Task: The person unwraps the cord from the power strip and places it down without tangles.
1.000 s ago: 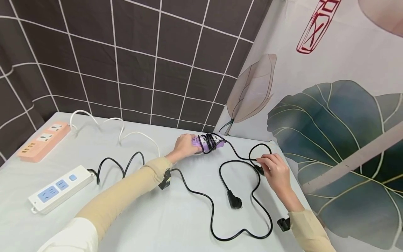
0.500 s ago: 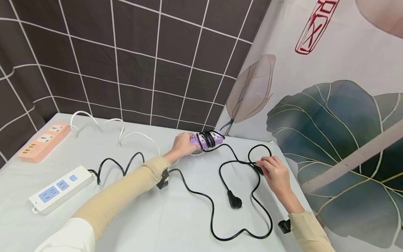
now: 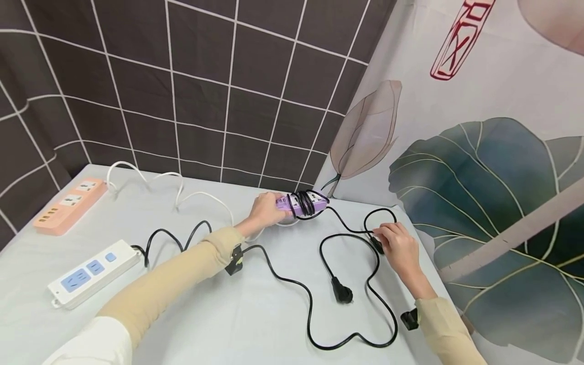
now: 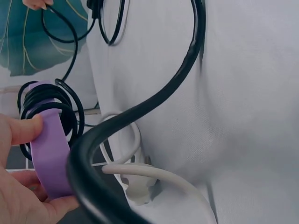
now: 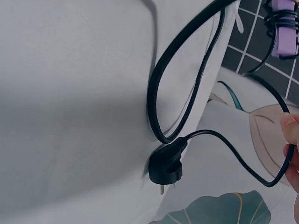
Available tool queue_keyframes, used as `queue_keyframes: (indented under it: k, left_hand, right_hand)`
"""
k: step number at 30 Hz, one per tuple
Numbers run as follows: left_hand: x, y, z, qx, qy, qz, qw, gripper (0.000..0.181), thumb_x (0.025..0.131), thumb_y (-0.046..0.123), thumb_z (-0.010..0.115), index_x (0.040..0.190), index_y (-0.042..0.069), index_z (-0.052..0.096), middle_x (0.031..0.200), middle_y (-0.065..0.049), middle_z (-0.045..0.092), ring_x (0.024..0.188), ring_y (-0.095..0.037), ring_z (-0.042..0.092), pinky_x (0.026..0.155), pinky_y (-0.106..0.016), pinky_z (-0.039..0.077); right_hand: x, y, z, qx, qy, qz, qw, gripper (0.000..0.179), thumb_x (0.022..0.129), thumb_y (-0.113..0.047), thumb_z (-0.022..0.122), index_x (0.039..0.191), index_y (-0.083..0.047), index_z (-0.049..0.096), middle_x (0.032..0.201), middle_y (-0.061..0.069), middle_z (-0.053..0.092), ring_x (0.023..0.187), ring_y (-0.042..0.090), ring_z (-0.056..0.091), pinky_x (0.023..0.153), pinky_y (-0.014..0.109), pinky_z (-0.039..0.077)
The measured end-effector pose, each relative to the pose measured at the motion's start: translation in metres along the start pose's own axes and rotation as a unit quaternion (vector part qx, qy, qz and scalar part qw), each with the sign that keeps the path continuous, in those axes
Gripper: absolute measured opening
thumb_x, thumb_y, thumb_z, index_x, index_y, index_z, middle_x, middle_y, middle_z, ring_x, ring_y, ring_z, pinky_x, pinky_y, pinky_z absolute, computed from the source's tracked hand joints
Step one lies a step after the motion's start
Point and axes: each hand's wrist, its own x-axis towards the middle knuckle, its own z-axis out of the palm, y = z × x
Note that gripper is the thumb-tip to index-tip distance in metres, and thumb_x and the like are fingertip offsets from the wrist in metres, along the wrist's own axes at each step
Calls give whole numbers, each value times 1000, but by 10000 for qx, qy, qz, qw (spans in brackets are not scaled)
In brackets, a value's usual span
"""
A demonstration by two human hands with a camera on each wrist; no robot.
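My left hand [image 3: 265,209] grips one end of a purple power strip [image 3: 284,204], its thumb and fingers on either side of the body in the left wrist view. Several turns of black cord [image 3: 304,203] are wound round the strip's middle. From there the cord runs right to my right hand [image 3: 399,246], which pinches it between thumb and fingers. Below that pinch hangs the cord's black plug [image 5: 166,163], near the table's right edge. A second black plug [image 3: 341,291] lies on the table, its cord looping beside the right hand and back under the left forearm.
An orange power strip [image 3: 70,206] with a white cord [image 3: 201,192] lies at the far left. Nearer sits a white strip with blue sockets [image 3: 95,274] and a black cord. A white plug [image 4: 138,184] rests near the left hand. Patterned cloths hang behind and at the right.
The purple strip has turned and shifted slightly in the left hand, and the cord slopes differently between the hands. My right hand keeps its pinch in nearly the same place.
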Motion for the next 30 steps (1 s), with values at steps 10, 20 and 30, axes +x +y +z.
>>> queue_keyframes:
  k: [10, 20, 30]
  left_hand:
    - [-4, 3, 3, -59, -254, 51, 9996, 54, 71, 26, 81, 120, 6, 67, 85, -12, 71, 71, -20, 59, 59, -22, 41]
    - [-6, 7, 4, -144, -413, 87, 9990, 60, 72, 28, 82, 125, 5, 64, 87, -12, 71, 71, -18, 58, 60, -22, 40]
    - [-9, 9, 7, -79, -490, 253, 9984, 60, 71, 27, 82, 124, 4, 64, 101, -13, 72, 80, -20, 61, 70, -27, 46]
  right_hand:
    - [0, 5, 16, -114, -304, 689, 9971, 13, 76, 3, 73, 82, -8, 74, 86, 6, 72, 80, 24, 62, 49, 41, 48]
    - [17, 3, 28, -155, -494, 1340, 9896, 6, 80, -8, 75, 85, -8, 74, 87, 8, 71, 80, 26, 61, 50, 43, 47]
    - [33, 2, 41, -113, -619, 1962, 9785, 5, 82, -10, 73, 86, -8, 73, 88, 8, 71, 83, 27, 62, 55, 45, 48]
